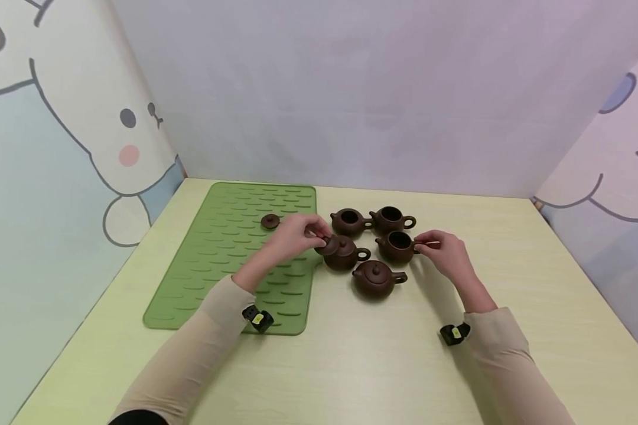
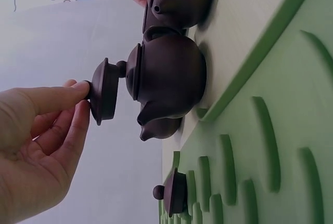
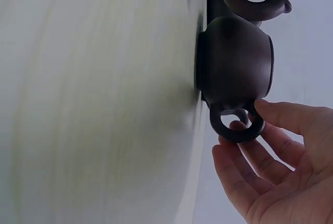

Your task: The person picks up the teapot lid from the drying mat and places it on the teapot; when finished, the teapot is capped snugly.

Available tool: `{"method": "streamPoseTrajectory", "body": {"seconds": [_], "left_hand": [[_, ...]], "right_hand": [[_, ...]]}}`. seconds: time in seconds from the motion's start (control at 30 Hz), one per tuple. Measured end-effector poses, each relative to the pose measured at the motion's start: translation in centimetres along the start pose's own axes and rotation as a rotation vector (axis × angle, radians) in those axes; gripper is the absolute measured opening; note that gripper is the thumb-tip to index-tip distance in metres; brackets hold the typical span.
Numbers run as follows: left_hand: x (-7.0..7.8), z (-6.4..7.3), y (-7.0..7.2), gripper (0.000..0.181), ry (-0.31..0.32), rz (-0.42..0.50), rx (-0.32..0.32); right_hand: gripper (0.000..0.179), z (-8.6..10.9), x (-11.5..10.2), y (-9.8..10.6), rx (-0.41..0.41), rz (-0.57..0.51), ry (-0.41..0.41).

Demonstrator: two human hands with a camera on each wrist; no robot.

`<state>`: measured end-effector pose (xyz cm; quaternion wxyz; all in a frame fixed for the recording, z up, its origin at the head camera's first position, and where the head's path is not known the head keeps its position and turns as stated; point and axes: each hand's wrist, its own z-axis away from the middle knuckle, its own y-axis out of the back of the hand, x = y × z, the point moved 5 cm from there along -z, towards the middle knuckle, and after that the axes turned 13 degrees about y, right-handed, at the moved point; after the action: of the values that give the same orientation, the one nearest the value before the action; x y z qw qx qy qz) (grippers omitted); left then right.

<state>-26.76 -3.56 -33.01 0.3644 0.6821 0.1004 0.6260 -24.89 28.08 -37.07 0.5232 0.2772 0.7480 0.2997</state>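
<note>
My left hand (image 1: pixel 294 235) pinches a teapot lid (image 2: pixel 107 91) from above; my right hand (image 1: pixel 448 252) pinches the handle (image 3: pixel 217 125) of the open teapot (image 1: pixel 396 254), spout (image 1: pixel 380 242) pointing leftward, lidward.

We see a pale yellow, wood-grained worktop (image 1: pixel 372 372) running back to a plain, lilac-white wall (image 1: pixel 329 94). On our left stands a light-blue wall panel (image 1: pixel 32 177) printed with a white, pink-cheeked cartoon figure; on our right, a grey-outlined cartoon-printed panel (image 1: pixel 579 171). Soft shadows fall across the wood.
</note>
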Motion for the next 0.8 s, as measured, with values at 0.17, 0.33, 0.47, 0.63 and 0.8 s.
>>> {"method": "streamPoseTrajectory", "body": {"seconds": [0.17, 0.33, 0.47, 0.63, 0.8], "left_hand": [[0.6, -0.6, -0.5, 0.015, -0.016, -0.022, -0.002], [1.6, -1.1, -1.0, 0.014, -0.034, -0.06, -0.01], [2.6, -1.6, -1.5, 0.015, -0.043, -0.044, -0.022], [3.8, -2.1, -2.3, 0.016, -0.059, -0.014, -0.036], [5.1, -3.0, -3.3, 0.015, -0.081, -0.005, -0.043]], "right_hand": [[0.023, -0.2, 0.1, -0.1, -0.001, -0.025, 0.004], [0.02, -0.3, 0.2, -0.3, -0.002, -0.032, 0.004], [0.018, -0.5, 0.3, -0.4, -0.003, -0.03, 0.013], [0.017, -0.5, 0.2, -0.4, 0.0, -0.017, 0.032], [0.016, -0.5, 0.0, -0.3, 0.004, 0.005, 0.057]]}}
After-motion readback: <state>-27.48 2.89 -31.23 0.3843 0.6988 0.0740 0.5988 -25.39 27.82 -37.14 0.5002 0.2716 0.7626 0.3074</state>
